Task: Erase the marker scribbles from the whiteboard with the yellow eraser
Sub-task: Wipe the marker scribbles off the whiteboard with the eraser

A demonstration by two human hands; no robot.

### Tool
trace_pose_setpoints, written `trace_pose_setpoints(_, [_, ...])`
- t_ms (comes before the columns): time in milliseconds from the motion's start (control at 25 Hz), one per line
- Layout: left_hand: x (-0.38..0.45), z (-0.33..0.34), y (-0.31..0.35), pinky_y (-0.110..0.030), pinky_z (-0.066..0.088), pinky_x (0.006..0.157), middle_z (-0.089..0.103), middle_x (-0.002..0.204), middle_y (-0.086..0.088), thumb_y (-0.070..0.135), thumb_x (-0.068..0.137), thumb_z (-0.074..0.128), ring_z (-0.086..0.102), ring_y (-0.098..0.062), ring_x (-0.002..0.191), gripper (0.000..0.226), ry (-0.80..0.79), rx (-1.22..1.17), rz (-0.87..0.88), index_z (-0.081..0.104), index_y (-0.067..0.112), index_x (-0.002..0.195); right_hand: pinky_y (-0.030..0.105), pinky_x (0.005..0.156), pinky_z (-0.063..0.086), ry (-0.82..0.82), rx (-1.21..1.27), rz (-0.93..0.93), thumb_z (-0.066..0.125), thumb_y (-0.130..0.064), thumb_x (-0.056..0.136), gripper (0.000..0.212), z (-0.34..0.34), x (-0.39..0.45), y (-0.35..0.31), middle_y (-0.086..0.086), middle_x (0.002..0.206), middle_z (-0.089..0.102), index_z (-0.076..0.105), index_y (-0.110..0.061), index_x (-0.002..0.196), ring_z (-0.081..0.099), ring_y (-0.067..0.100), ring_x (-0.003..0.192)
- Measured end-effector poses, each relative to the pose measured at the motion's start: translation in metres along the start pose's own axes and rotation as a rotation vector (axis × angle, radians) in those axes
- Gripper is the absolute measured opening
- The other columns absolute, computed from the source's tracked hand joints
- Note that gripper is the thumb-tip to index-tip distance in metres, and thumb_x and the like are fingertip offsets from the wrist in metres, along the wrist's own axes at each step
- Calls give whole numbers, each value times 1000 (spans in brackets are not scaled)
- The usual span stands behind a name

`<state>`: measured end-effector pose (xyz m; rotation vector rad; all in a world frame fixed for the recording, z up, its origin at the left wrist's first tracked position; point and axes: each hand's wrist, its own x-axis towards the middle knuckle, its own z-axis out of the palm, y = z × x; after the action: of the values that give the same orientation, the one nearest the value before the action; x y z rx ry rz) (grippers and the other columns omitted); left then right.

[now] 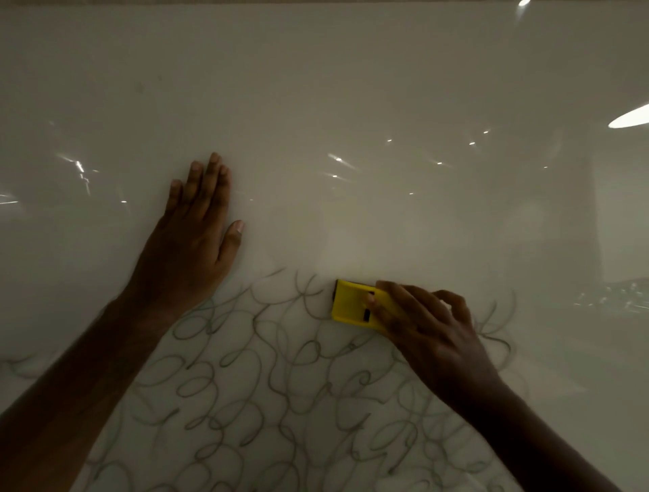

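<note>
A glossy whiteboard (316,105) fills the whole view. Grey looping marker scribbles (267,386) cover its lower middle, from about the height of the eraser down to the bottom edge. My right hand (432,333) grips the yellow eraser (351,305) and presses it flat on the board at the top edge of the scribbles. The eraser's dark pad shows along its left side. My left hand (196,238) lies flat on the board with fingers together, above and left of the scribbles, holding nothing.
Ceiling lights reflect as bright spots on the board's upper right (628,117) and left (80,166). The board's top edge (316,2) runs along the top of the view. A faint smudged scribble (21,365) lies at the far left.
</note>
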<state>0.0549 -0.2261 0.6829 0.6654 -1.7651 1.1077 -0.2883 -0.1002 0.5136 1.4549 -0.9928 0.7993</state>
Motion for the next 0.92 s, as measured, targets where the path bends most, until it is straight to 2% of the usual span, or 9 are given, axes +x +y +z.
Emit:
trace_pose_setpoints(200, [-1,0,2,-56,11,135,10,180,-20,39,111,31,10,-40,167,74,-5,3,-12,15,-1,170,51,98,45,100,41,134,56,-36,113,49,0,62,18,2,166,50,50,-26,161,62,32,130])
trace_pose_setpoints(320, [-1,0,1,-57,12,134,11,180,-21,39,111,30,11,-41,166,74,-5,2,-12,16,-2,170,51,98,44,130,58,170,59,-38,111,51,11,96,-3,0,166,50,50,-28,160,62,29,130])
trace_pose_setpoints(480, [-6,-2,-4,-57,13,134,12,180,-19,39,111,30,12,-40,167,73,-6,6,-2,17,-1,170,50,101,44,96,49,38,64,-32,111,53,16,76,-29,-1,168,47,49,-29,162,59,25,136])
trace_pose_setpoints(640, [-26,-7,-18,-56,12,134,11,180,-18,38,111,31,11,-40,167,72,-17,12,-12,17,0,171,51,102,44,6,13,-93,64,-24,109,59,5,36,-14,2,170,45,46,-27,164,58,27,140])
trace_pose_setpoints(800, [-39,-12,-26,-55,11,134,10,181,-17,38,111,31,11,-39,167,72,-29,11,-31,16,1,171,50,97,44,61,-9,50,56,-33,112,50,-2,63,2,3,167,49,49,-25,162,62,32,131])
trace_pose_setpoints(920, [-39,-14,-25,-56,13,134,11,181,-18,36,111,32,11,-40,167,72,-27,-2,-44,17,1,171,50,96,45,111,31,145,57,-38,110,51,8,104,-20,2,165,51,51,-26,160,61,30,127])
